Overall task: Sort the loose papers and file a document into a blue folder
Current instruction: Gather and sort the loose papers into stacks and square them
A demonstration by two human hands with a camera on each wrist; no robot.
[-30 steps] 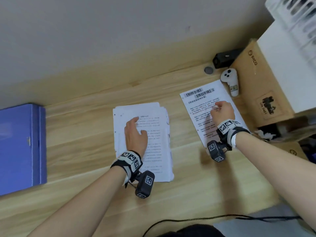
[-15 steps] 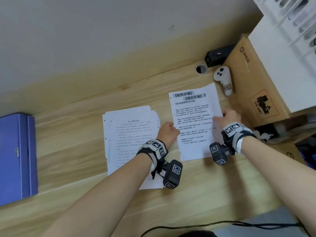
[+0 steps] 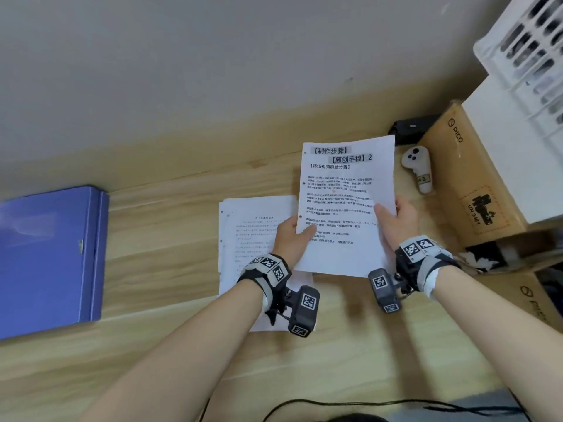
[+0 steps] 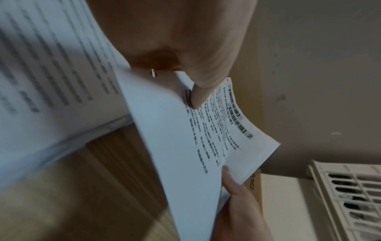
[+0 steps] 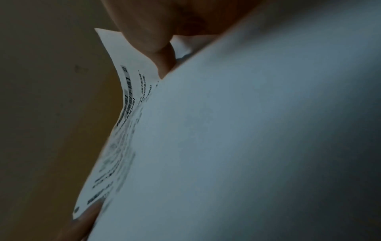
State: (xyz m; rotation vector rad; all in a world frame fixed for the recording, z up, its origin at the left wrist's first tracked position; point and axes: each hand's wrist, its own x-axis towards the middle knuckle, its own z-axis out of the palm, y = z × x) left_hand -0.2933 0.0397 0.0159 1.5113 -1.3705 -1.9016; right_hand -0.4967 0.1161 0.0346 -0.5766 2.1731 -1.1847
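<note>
the wooden tabletop [image 3: 158,233] carries a closed blue folder [image 3: 45,260] at the left, a paper stack [image 3: 249,226] mid-way, a white controller [image 3: 419,169] and a cardboard box [image 3: 475,178] at the right.

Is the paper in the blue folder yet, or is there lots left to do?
Not yet. One printed sheet has been separated from the paper stack on the desk. The left hand and right hand pinch its sides, holding it up. The blue folder lies closed at the far left, so opening it and filing remain.
</note>
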